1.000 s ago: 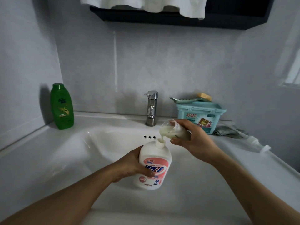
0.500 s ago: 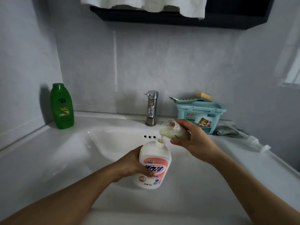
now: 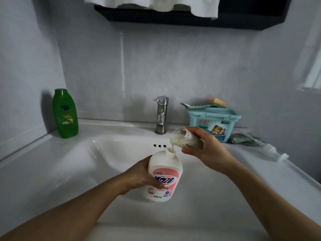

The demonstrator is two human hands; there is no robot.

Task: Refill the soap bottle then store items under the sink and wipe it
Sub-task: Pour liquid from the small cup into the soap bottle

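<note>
A white soap bottle (image 3: 164, 178) with a pink label stands upright over the white sink basin (image 3: 111, 153), its neck open. My left hand (image 3: 139, 176) grips its left side. My right hand (image 3: 206, 150) holds a clear cup (image 3: 182, 139) tipped to the left, and creamy liquid soap runs from its rim into the bottle's neck. The bottle's pump head (image 3: 272, 151) lies on the counter at the right.
A green bottle (image 3: 65, 113) stands at the back left corner. The chrome tap (image 3: 161, 114) is behind the basin. A teal box (image 3: 213, 124) with a brush (image 3: 205, 104) on top sits at the back right, a grey cloth (image 3: 243, 139) beside it. A white towel (image 3: 156, 2) hangs above.
Hands, bottle and cup have stayed in place. The soap keeps flowing from the cup into the bottle.
</note>
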